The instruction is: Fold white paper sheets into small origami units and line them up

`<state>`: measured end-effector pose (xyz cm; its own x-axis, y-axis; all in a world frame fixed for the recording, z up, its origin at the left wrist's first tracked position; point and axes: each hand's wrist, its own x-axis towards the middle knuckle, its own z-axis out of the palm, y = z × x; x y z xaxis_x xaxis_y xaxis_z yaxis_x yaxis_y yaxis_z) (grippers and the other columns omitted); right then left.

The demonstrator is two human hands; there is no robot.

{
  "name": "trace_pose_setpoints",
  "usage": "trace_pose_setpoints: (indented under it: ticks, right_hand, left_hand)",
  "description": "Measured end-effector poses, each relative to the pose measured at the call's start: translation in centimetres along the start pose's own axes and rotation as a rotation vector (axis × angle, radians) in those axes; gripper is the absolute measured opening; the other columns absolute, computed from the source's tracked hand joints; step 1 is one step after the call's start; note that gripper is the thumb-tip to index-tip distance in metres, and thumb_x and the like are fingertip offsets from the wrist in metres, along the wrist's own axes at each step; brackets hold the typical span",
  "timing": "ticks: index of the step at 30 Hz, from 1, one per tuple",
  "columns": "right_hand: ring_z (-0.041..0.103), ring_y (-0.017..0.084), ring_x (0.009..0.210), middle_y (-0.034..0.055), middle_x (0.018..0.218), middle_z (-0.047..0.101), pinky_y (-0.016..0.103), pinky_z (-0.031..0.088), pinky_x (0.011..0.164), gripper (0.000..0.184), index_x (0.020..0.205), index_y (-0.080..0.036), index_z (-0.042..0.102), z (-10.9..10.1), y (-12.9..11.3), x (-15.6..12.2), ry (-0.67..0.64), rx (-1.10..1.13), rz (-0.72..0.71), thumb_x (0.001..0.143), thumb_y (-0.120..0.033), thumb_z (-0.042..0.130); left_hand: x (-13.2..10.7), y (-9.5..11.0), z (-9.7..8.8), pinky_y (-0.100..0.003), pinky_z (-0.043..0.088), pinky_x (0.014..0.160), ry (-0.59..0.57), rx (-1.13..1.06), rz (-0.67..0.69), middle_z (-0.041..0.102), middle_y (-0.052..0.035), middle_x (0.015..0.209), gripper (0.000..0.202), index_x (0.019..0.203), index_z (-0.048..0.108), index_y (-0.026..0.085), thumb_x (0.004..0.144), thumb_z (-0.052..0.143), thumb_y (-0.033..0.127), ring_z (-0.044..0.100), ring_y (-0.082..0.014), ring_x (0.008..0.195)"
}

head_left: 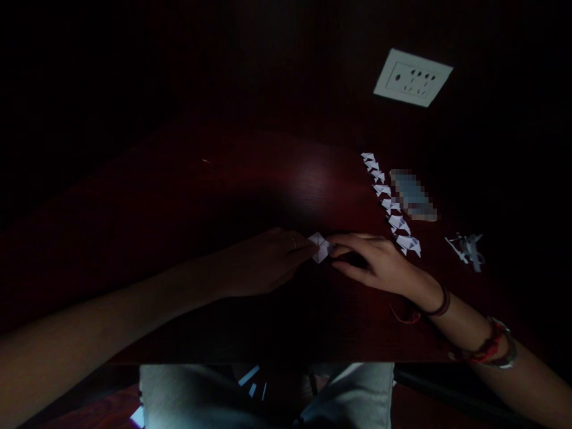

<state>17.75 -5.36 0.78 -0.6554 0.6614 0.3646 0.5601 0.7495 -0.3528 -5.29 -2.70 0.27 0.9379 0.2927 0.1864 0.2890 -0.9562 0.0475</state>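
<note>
A small piece of folded white paper (319,249) lies on the dark red table between my two hands. My left hand (272,259), with a ring on one finger, pins its left side with the fingertips. From the other side, the fingertips of my right hand (379,259) are closed at its right corner, with the thumb a little lower and apart from the index finger. Beyond my right hand, several small folded paper figures (389,205) run in a slanting row. Shadow hides part of my left hand's fingers.
Right of the row lies a blurred flat, phone-like object (413,195). Thin whitish strips or a cable (469,250) lie in a heap farther right. A white wall socket (413,77) is at the back. The table's front edge (268,362) runs above my legs; the surroundings are very dark.
</note>
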Motion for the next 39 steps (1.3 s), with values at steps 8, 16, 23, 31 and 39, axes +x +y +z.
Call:
trace_pose_setpoints:
  ticks: [8, 16, 23, 31, 39]
  right_hand:
    - [0.056, 0.015, 0.083, 0.0051, 0.090, 0.061, 0.029, 0.044, 0.076, 0.040, 0.114, -0.014, 0.044, 0.7, 0.5, 0.6, -0.056, -0.069, 0.084, 0.078, -0.031, 0.052]
    - [0.056, 0.014, 0.083, 0.0051, 0.092, 0.061, 0.028, 0.044, 0.076, 0.027, 0.103, -0.014, 0.048, 1.3, 0.0, 0.8, -0.003, -0.029, 0.020, 0.080, -0.028, 0.050]
    - [0.055, 0.008, 0.068, -0.0010, 0.078, 0.060, 0.019, 0.043, 0.063, 0.026, 0.100, -0.018, 0.040, 1.9, 0.0, 0.9, 0.115, 0.086, 0.215, 0.076, -0.016, 0.049]
    - [0.050, 0.006, 0.059, -0.0038, 0.070, 0.053, 0.018, 0.040, 0.055, 0.026, 0.095, -0.019, 0.039, 2.0, 0.0, 1.6, 0.116, 0.137, 0.326, 0.072, -0.012, 0.048]
    - [0.050, 0.006, 0.059, -0.0030, 0.072, 0.053, 0.017, 0.039, 0.054, 0.025, 0.093, -0.019, 0.040, 2.2, 0.0, 1.6, 0.117, 0.118, 0.338, 0.071, -0.009, 0.047]
  left_hand:
    - [-0.3, 0.7, 0.2, -0.039, 0.032, 0.089, 0.071, -0.036, -0.091, 0.041, -0.0087, 0.123, 0.031, 0.112, 0.048, 0.019, 0.081, 0.042, 0.014, 0.037, -0.0244, 0.109]
    - [-0.4, -0.7, 0.5, -0.034, 0.031, 0.093, 0.045, -0.067, 0.019, 0.039, -0.0075, 0.127, 0.039, 0.121, 0.038, 0.018, 0.083, 0.039, 0.013, 0.039, -0.0183, 0.110]
    - [-0.5, -1.1, 0.5, -0.035, 0.031, 0.093, -0.005, -0.044, 0.032, 0.036, -0.0057, 0.130, 0.039, 0.123, 0.037, 0.020, 0.084, 0.038, 0.016, 0.036, -0.0193, 0.114]
    - [-0.3, -1.0, 0.5, -0.034, 0.025, 0.096, -0.022, -0.074, 0.027, 0.037, -0.0039, 0.130, 0.044, 0.126, 0.032, 0.020, 0.083, 0.038, 0.012, 0.031, -0.0173, 0.119]
    - [-0.2, -0.9, 0.9, -0.033, 0.024, 0.096, -0.018, -0.100, -0.053, 0.040, -0.0032, 0.128, 0.042, 0.125, 0.033, 0.021, 0.084, 0.038, 0.015, 0.033, -0.0164, 0.117]
